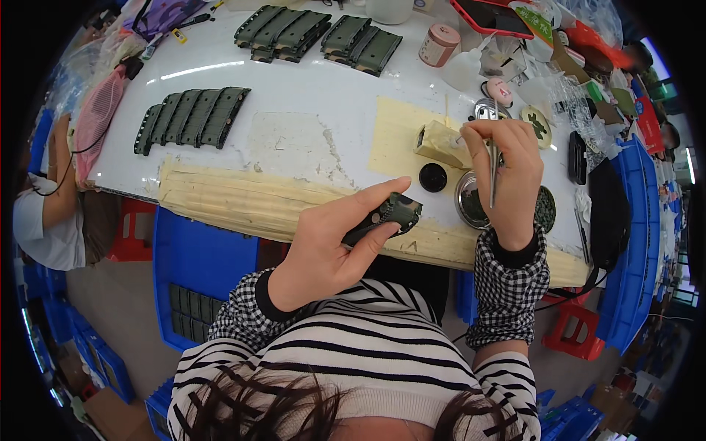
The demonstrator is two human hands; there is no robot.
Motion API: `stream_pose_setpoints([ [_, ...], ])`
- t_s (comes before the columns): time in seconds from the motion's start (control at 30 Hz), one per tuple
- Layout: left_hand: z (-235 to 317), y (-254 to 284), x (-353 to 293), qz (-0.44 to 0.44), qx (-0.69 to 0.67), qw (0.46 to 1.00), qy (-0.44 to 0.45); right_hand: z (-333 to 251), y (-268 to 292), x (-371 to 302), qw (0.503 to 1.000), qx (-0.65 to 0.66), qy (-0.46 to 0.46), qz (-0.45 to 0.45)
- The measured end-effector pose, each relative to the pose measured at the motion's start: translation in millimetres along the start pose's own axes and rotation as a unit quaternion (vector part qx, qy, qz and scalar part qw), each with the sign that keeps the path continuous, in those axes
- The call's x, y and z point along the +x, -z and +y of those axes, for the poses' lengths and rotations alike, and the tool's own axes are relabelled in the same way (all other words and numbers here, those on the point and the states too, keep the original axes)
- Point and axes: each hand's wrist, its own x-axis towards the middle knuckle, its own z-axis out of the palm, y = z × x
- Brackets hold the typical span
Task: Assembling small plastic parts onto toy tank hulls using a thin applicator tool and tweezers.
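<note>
My left hand (316,250) grips a dark green camouflage-patterned casing piece (404,211) between thumb and fingers, above the table's padded front edge. In my right hand (512,165) is a pair of slim metal tweezers (493,180), held upright with the tips pointing down. The right fingers are beside a small block wrapped in yellow tape (435,141); what the block holds is partly hidden by the hand. A round black cap (433,177) lies between my hands. Below the right hand, a metal dish (462,200) and a round container of small dark green bits (546,209) are partly covered.
Rows of similar green pieces (193,117) lie at the left, with more green pieces (283,33) at the back. A pink tin (439,45) and a white squeeze bottle (463,70) stand at the back right. Blue crates (198,239) flank me. Another person (55,213) sits at left.
</note>
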Motion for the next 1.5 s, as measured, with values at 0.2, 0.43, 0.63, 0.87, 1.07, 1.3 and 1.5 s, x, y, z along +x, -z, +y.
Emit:
stream_pose_setpoints([
  [0.2, 13, 7, 3, -0.054, 0.191, 0.980, -0.018, -50, 30, -9, 0.968, 0.228, -0.095, 0.048],
  [0.43, 11, 1, 2, -0.056, 0.212, 0.975, -0.046, -60, 13, -22, 0.911, 0.368, -0.168, -0.076],
  [0.63, 10, 1, 0, -0.054, 0.224, 0.972, -0.052, -58, 13, -23, 0.924, 0.340, -0.150, -0.093],
  [0.87, 11, 0, 0, -0.053, 0.218, 0.973, -0.050, -58, 13, -23, 0.920, 0.351, -0.150, -0.091],
  [1.07, 10, 0, 0, -0.045, 0.217, 0.974, -0.054, -58, 12, -25, 0.878, 0.424, -0.209, -0.074],
  [1.3, 9, 4, 1, -0.055, 0.199, 0.978, -0.023, -10, 0, -14, 0.978, 0.151, -0.122, 0.077],
  [1.5, -8, -6, -3, -0.021, -0.210, 0.974, 0.079, -1, -10, -8, 0.999, -0.007, -0.041, 0.015],
])
